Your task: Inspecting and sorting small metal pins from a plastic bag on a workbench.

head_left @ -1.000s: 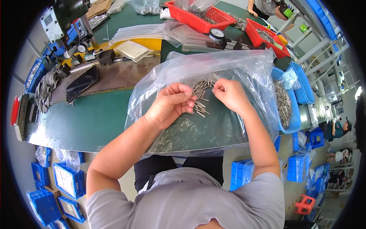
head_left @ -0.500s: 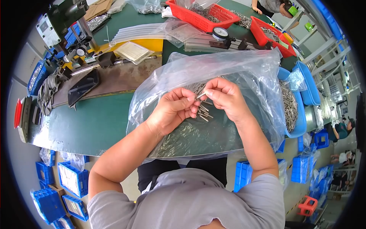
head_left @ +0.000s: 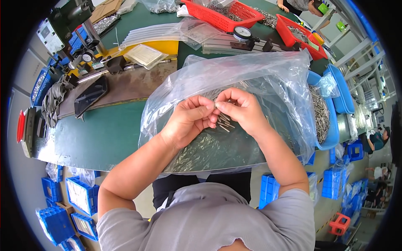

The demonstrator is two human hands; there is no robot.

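My left hand (head_left: 187, 119) and my right hand (head_left: 244, 109) meet above a clear plastic bag (head_left: 165, 100) spread on the table. Between the left thumb and fingers is a slim metal pin (head_left: 215, 106), mostly hidden by fingertips. The right thumb and forefinger pinch together at its other end. Just under the hands, a loose pile of similar metal pins (head_left: 226, 122) lies on the bag, and more show through the plastic behind. To the right, a blue basket (head_left: 333, 133) holds many of these pins (head_left: 321, 115).
A dial gauge on a fixture (head_left: 242, 34) stands behind the bag, near red baskets (head_left: 226, 25) of metal parts. On the left are a black phone (head_left: 92, 95), a brown metal plate (head_left: 130, 85) and a gauge stand (head_left: 86, 33). Another person (head_left: 299, 6) works at the far right.
My right hand has moved left and closed in on the left fingertips, covering the pin that showed between the hands. The left hand has stayed nearly still.
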